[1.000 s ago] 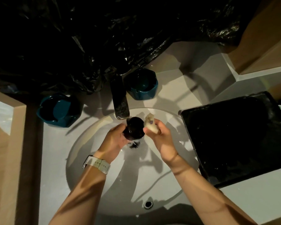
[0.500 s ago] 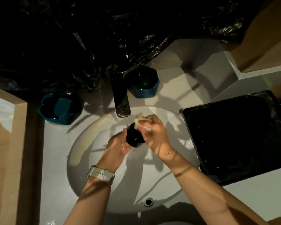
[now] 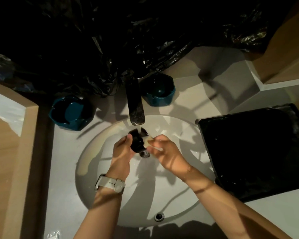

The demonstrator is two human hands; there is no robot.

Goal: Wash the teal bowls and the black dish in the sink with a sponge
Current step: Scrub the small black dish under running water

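Two hands: we are working over the round white ceramic sink, so that drips are falling into the basin and not onto the counter.
Left hand: we are gripping the small glossy black dish from its left side, fingers curled round it, tilting it under the tap so that its open part is facing the water.
Right hand: we are pinching the pale, soft sponge between thumb and fingers, pressing it against the dish's right edge to scrub while the other hand is bracing.
Dark metal tap: it is running a thin stream straight onto the dish, which we are keeping just below the spout for rinsing as we are rubbing.
Teal bowls: one glossy teal faceted bowl is sitting on the counter left of the tap, the other teal faceted bowl just right of it; both are waiting outside the basin, within easy reach.
Black rectangular tray: it is lying on the counter to the right, overhanging the sink's edge, likely serving as a place for washed pieces.
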